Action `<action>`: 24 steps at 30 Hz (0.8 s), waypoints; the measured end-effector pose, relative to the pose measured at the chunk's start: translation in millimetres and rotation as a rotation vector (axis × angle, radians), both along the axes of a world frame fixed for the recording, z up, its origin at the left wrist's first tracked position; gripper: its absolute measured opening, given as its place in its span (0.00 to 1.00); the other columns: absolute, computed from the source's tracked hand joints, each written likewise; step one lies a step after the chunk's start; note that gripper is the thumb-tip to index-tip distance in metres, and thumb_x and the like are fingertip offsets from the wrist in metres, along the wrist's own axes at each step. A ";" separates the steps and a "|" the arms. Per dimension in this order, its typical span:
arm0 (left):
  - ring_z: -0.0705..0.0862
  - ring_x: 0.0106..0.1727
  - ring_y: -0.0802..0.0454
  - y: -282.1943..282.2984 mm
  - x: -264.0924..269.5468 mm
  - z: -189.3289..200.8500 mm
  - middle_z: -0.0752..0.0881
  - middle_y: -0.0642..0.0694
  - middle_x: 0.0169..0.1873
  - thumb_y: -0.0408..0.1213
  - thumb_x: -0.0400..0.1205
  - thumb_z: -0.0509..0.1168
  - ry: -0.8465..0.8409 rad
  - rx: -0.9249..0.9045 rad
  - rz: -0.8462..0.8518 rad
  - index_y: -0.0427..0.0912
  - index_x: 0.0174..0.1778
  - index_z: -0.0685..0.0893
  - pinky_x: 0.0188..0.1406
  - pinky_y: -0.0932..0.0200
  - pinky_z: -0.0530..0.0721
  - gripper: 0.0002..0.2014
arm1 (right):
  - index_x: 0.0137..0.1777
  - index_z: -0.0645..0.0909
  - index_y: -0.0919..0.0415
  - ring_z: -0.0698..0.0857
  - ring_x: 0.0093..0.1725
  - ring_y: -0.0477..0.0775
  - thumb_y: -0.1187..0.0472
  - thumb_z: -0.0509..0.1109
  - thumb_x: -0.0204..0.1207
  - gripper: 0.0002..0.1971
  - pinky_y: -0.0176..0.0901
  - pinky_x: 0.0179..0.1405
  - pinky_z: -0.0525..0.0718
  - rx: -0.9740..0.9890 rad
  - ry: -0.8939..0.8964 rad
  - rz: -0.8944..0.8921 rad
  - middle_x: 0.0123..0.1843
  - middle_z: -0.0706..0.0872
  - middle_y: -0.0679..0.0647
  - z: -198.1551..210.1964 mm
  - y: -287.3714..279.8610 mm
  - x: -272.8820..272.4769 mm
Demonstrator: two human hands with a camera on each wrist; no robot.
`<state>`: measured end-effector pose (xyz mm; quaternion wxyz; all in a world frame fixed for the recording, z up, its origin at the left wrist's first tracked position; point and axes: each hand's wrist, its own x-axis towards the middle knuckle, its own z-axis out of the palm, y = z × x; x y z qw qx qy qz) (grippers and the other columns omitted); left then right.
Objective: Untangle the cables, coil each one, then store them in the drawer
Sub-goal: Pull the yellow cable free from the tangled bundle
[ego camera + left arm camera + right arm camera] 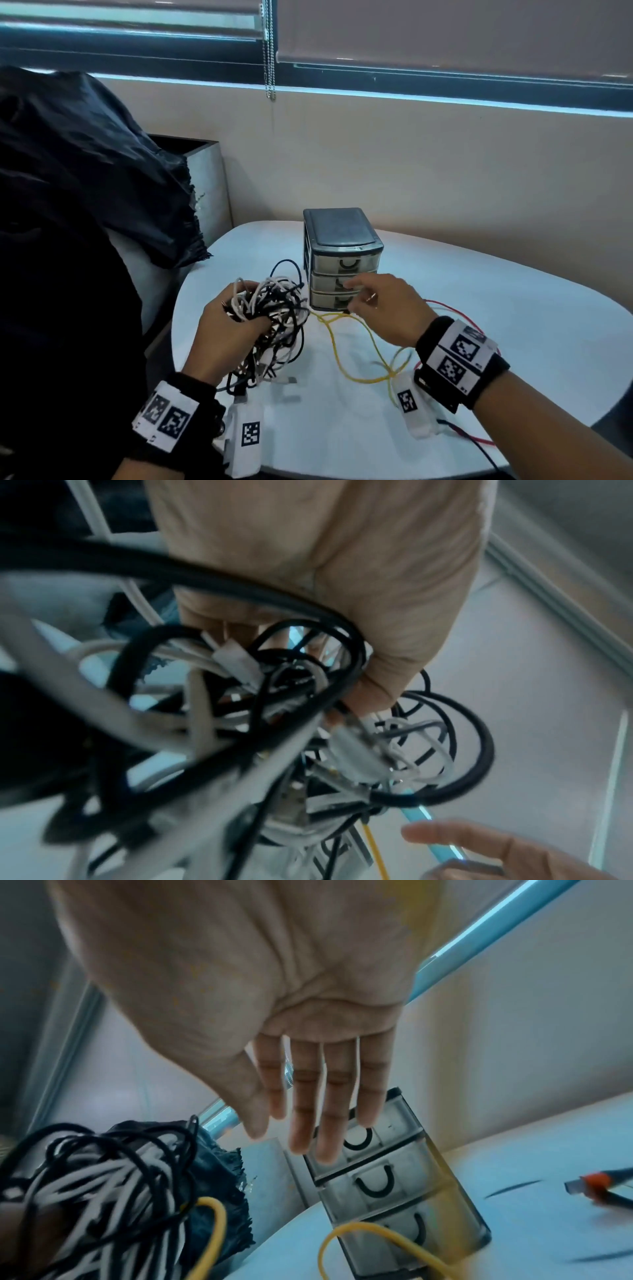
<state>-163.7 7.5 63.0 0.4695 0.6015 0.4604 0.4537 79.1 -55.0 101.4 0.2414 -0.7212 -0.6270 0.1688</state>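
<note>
My left hand [233, 322] grips a thick tangle of black and white cables [274, 318] lifted over the white table [479, 308]; the same cable tangle [274, 710] fills the left wrist view, with my left hand's fingers [377, 685] curled round it. A yellow cable [342, 356] trails from the tangle across the table. My right hand [373, 301] hovers in front of a small three-drawer unit [339, 260], its fingers [322, 1110] straight and holding nothing. All three drawers [383, 1185] look closed.
A red cable [455, 311] and a dark cable with an orange-collared plug [592, 1185] lie on the table to the right. A black bag [85, 171] sits on a grey box at the left. The wall and window are close behind.
</note>
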 end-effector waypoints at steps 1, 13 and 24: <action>0.89 0.38 0.56 -1.8 2.6 -0.5 0.92 0.54 0.37 0.16 0.68 0.71 0.032 0.040 0.008 0.50 0.47 0.88 0.42 0.58 0.86 0.23 | 0.70 0.78 0.45 0.84 0.51 0.44 0.53 0.72 0.78 0.20 0.40 0.55 0.80 -0.041 0.012 0.032 0.50 0.86 0.43 -1.4 -1.5 -2.9; 0.86 0.29 0.62 -10.0 19.7 -0.3 0.89 0.53 0.42 0.11 0.68 0.69 -0.189 0.214 0.229 0.45 0.56 0.83 0.24 0.71 0.81 0.27 | 0.70 0.79 0.48 0.82 0.62 0.38 0.48 0.72 0.79 0.21 0.28 0.59 0.78 0.075 0.217 0.084 0.64 0.84 0.41 -1.8 -7.7 -33.5; 0.89 0.48 0.40 0.5 6.0 -2.5 0.92 0.37 0.48 0.23 0.59 0.65 -0.356 -0.257 -0.205 0.40 0.58 0.88 0.45 0.51 0.87 0.29 | 0.54 0.82 0.64 0.75 0.19 0.49 0.70 0.75 0.75 0.10 0.45 0.25 0.84 0.004 0.784 -0.076 0.34 0.88 0.61 9.5 -3.6 -25.6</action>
